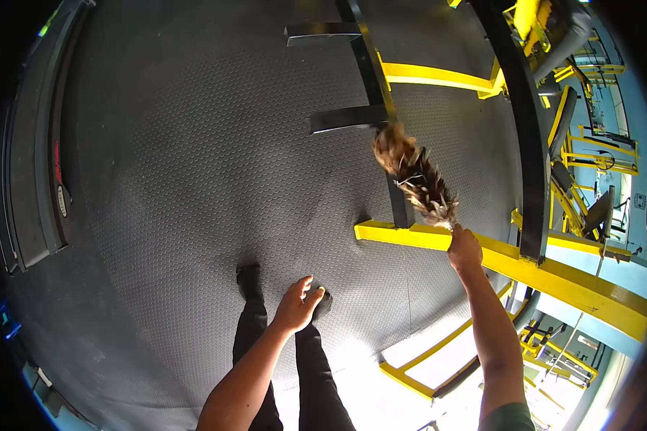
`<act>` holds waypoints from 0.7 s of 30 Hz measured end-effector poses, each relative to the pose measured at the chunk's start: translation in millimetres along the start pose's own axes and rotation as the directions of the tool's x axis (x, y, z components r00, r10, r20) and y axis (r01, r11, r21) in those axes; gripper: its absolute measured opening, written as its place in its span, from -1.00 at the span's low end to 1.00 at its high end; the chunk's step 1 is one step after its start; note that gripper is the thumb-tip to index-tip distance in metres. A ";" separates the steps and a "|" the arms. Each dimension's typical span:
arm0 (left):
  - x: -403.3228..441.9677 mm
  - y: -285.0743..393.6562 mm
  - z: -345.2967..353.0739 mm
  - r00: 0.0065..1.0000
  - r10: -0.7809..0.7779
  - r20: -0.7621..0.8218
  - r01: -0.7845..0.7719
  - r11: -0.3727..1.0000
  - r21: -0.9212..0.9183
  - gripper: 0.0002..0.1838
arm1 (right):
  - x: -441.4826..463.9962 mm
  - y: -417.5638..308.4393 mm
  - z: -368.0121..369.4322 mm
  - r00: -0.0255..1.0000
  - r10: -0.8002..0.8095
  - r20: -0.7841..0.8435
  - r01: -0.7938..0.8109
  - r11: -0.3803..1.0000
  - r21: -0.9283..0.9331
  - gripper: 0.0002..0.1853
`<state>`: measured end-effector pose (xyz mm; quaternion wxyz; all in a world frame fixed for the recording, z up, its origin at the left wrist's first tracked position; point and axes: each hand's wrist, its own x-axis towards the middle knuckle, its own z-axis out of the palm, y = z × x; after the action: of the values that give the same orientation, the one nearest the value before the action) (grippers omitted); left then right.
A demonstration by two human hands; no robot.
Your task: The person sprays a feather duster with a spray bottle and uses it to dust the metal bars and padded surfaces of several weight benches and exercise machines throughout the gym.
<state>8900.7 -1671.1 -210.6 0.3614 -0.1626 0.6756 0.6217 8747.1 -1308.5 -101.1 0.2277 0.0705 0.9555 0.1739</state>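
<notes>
My right hand [465,248] is closed around the handle end of a brown feather duster [425,187]. The duster's feathered tip lies against or just in front of a black upright bar of a gym rack [372,79], close to its lower black peg [349,118]. Below my right hand runs the yellow base beam [438,238] of the rack. My left hand [295,306] hangs in front of my legs with its fingers apart and nothing in it. Most of the duster's handle is hidden inside my right hand.
Textured black rubber matting [194,179] covers the floor under my feet. A treadmill [36,158] stands along the left side. A thick black post [528,144] rises at the right, with several yellow gym machines [600,154] beyond it. A yellow cross bar [438,75] joins the rack.
</notes>
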 end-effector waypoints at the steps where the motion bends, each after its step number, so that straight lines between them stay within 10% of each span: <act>1: -0.9 1.8 0.2 1.000 0.004 -0.023 -0.005 1.000 -0.016 -0.25 | 1.4 4.0 1.6 0.999 0.019 0.044 -0.018 1.000 -0.016 -0.84; 5: -7.1 4.7 -2.7 0.999 -0.024 -0.021 0.024 0.999 -0.028 -0.21 | -38.5 17.1 -5.0 0.915 0.037 0.402 0.031 0.987 -0.160 -0.77; 16: -12.8 -12.1 -24.7 0.996 -0.031 -0.080 0.026 0.998 -0.056 -0.22 | 104.2 -138.8 -122.8 0.998 0.053 0.039 -0.055 0.997 0.049 -0.81; 21: -13.8 -28.9 -39.4 0.989 -0.084 -0.123 0.065 0.987 -0.145 -0.23 | 72.8 -200.8 -146.9 0.957 -0.239 0.162 0.252 0.965 -0.067 -0.78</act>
<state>8918.2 -1717.0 -223.3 0.3279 -0.2525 0.6452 0.6422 8603.9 -1523.6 -81.4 0.3230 -0.0458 0.9280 0.1798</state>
